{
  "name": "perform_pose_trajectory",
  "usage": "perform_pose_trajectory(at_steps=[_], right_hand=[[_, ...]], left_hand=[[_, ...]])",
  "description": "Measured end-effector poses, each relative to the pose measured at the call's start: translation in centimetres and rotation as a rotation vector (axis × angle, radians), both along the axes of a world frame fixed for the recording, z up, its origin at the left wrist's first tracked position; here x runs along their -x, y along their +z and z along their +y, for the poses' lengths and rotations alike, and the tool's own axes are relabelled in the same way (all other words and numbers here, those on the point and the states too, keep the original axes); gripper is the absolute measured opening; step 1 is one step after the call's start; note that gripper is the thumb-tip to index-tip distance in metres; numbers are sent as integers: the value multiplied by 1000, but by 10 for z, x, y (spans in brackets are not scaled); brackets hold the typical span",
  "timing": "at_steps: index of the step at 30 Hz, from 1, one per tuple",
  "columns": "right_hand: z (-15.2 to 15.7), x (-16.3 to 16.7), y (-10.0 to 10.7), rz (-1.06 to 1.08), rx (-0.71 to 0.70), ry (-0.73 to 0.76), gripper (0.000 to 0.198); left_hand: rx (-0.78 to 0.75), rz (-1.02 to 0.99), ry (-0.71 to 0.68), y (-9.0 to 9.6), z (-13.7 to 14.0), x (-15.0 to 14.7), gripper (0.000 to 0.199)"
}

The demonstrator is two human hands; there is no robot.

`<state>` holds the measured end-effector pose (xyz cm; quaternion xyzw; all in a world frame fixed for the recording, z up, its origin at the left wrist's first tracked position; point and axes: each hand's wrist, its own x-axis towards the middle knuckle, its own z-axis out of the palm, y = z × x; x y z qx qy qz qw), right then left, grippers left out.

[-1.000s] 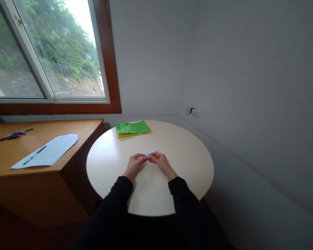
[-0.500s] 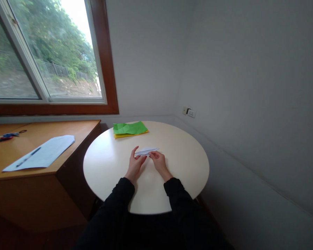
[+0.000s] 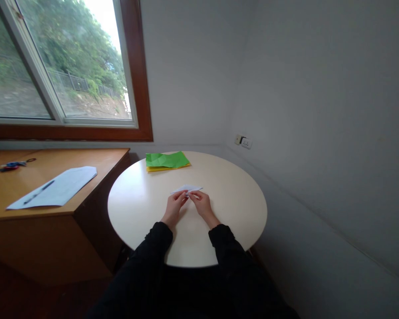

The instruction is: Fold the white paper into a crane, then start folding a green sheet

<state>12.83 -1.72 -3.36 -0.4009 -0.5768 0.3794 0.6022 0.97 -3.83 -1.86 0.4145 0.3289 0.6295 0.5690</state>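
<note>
A small piece of folded white paper (image 3: pixel 186 188) is held over the round table, its two pointed ends showing to the left and right past my fingers. My left hand (image 3: pixel 174 206) pinches its near edge around the middle. Close beside it, my right hand (image 3: pixel 201 203) pinches the same edge, and the fingertips of both hands almost meet. My fingers cover the paper's near middle part, so the folds there cannot be made out.
Green and yellow paper sheets (image 3: pixel 168 160) lie at the back of the round white table (image 3: pixel 232 208). On the wooden desk (image 3: pixel 96 177) to the left are white sheets (image 3: pixel 66 186) with a pen (image 3: pixel 40 191) on top, and scissors (image 3: pixel 13 165). Walls stand behind and at right.
My left hand, spread at the paper's left end before, has closed in to the middle beside my right hand. The whole view has shifted slightly.
</note>
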Motion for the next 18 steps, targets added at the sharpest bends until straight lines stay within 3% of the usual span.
perform_pose_trajectory(at_steps=[10, 18], right_hand=[[2, -1, -3, -20, -13, -14, 22], [1, 0, -2, -67, -44, -56, 24]], left_hand=[[-42, 159, 25, -1, 1, 2, 29], [-51, 228, 147, -5, 4, 5, 26]])
